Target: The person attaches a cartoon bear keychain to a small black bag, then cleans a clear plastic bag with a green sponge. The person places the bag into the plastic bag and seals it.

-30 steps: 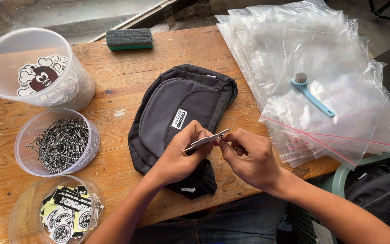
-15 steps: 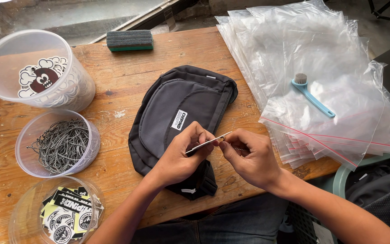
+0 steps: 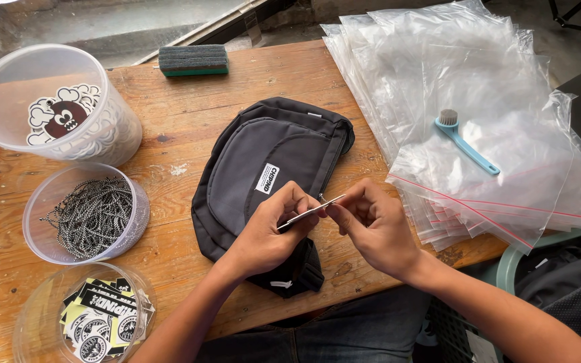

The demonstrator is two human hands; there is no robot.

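A dark grey waist bag [image 3: 267,161] lies flat in the middle of the wooden table [image 3: 189,101], a small white label on its front. Just above its lower right part, my left hand [image 3: 270,228] pinches a thin flat card or tag [image 3: 311,212] seen edge-on. My right hand [image 3: 371,225] pinches the same tag at its right end, fingertips close to the left hand's. Both hands hover over the bag's near edge, and the strap end shows below my left wrist.
A clear tub with a cartoon sticker [image 3: 55,104] stands far left, a tub of ball chains [image 3: 89,212] below it, a tub of stickers [image 3: 95,316] at the near left. A sponge block [image 3: 193,59] lies at the back. Zip bags [image 3: 479,121] with a blue brush [image 3: 469,144] are piled on the right.
The tag between my fingers has tilted slightly and both hands have shifted a little; the bag and tubs have not moved.
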